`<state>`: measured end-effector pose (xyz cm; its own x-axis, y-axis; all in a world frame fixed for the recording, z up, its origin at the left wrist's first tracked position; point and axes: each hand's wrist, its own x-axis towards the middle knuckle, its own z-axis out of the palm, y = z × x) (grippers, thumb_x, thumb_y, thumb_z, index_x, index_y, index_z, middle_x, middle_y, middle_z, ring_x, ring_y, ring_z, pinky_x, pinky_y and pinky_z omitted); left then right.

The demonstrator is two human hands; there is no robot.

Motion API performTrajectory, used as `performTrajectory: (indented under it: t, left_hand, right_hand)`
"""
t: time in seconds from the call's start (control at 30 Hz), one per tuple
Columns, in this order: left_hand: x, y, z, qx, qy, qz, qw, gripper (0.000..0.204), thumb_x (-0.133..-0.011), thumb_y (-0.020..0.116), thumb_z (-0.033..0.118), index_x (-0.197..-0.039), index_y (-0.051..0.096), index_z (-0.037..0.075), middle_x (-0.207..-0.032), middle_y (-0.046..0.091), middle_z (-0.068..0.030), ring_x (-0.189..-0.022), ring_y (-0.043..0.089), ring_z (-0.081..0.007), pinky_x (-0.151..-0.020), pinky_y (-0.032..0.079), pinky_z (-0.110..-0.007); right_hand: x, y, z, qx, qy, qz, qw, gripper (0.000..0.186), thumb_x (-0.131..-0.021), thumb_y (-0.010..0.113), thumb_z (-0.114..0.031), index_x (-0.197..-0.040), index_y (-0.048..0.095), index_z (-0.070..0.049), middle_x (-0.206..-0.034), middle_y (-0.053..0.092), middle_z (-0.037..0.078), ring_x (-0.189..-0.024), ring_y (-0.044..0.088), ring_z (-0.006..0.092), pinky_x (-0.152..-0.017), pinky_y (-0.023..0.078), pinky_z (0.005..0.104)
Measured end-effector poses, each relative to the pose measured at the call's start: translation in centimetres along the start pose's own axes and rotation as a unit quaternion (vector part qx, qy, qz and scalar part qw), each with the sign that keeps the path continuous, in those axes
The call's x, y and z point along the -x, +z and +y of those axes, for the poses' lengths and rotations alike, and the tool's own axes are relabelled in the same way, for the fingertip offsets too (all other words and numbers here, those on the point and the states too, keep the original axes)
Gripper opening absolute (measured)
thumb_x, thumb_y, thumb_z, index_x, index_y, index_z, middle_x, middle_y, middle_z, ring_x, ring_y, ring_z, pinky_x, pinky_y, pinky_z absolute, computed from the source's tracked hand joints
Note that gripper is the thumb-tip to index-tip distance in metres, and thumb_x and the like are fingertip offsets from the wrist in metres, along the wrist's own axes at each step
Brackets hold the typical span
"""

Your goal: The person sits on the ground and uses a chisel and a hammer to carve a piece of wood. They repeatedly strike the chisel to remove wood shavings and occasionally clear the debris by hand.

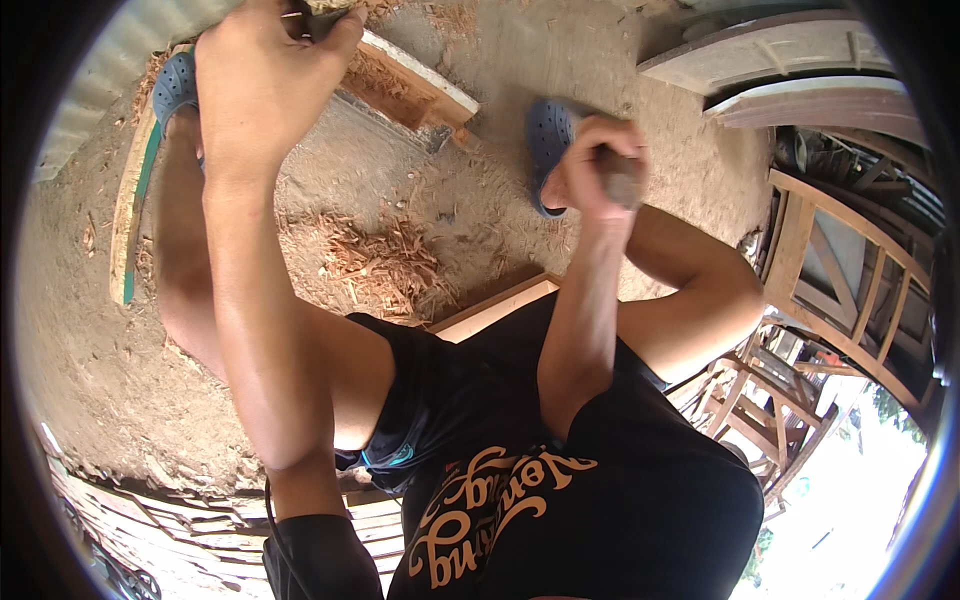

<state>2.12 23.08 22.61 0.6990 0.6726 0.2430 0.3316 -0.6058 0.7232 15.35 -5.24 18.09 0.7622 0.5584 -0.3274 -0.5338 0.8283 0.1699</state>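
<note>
At the upper left, my left hand (265,80) reaches to the picture's edge. Its thumb and fingers close round something dark that is mostly cut off. Just right of that hand lies a wooden piece (425,82) with a pale edge and shavings along it. My right hand (605,165) is raised over the right foot, its fingers wrapped round a brownish-grey handle (624,184). The handle's rounded end points toward me; its other end is hidden, and motion blurs the hand. Between my legs lies a heap of wood shavings (385,265) on the ground.
A narrow board with a green side (130,220) lies left of my left leg. Blue clogs (549,140) are on my feet. Pale wood (500,305) shows beneath my shorts. Curved panels (770,60) and a wooden frame (795,240) stand on the right. Corrugated sheeting (95,85) borders the upper left.
</note>
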Motion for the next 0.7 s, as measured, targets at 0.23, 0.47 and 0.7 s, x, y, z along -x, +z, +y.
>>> performTrajectory:
  t: [0.23, 0.47, 0.7]
  left_hand:
    - [0.0, 0.3, 0.0, 0.108, 0.079, 0.053, 0.990, 0.019, -0.075, 0.067, -0.004, -0.093, 0.072, -0.001, -0.084, 0.074, -0.0159, -0.070, 0.072, -0.0185, -0.061, 0.058, -0.032]
    - [0.5, -2.0, 3.2, 0.068, 0.049, -0.081, 0.993, 0.018, -0.074, 0.066, -0.004, -0.091, 0.072, -0.002, -0.076, 0.072, -0.0134, -0.060, 0.068, -0.0179, -0.056, 0.056, -0.030]
    - [0.4, 1.8, 2.6, 0.021, 0.124, 0.036, 0.991, 0.020, -0.075, 0.071, 0.011, -0.088, 0.071, -0.004, -0.075, 0.073, -0.0124, -0.062, 0.069, -0.0188, -0.060, 0.055, -0.031]
  right_hand:
    - [2.0, 13.1, 0.6, 0.340, -0.100, -0.300, 0.886, 0.024, -0.092, 0.059, -0.030, -0.079, 0.051, -0.011, -0.066, 0.049, 0.001, -0.061, 0.048, 0.0145, -0.065, 0.044, 0.0315]
    - [-3.2, -5.2, 1.3, 0.627, -0.413, -0.176, 0.637, 0.007, -0.076, 0.055, -0.013, -0.080, 0.053, -0.007, -0.063, 0.052, 0.010, -0.059, 0.053, 0.0248, -0.065, 0.049, 0.0417]
    - [-1.7, -22.4, 0.1, 0.113, 0.013, 0.217, 0.970, 0.017, -0.083, 0.055, -0.018, -0.070, 0.047, -0.010, -0.058, 0.043, 0.000, -0.053, 0.048, 0.0150, -0.055, 0.048, 0.0320]
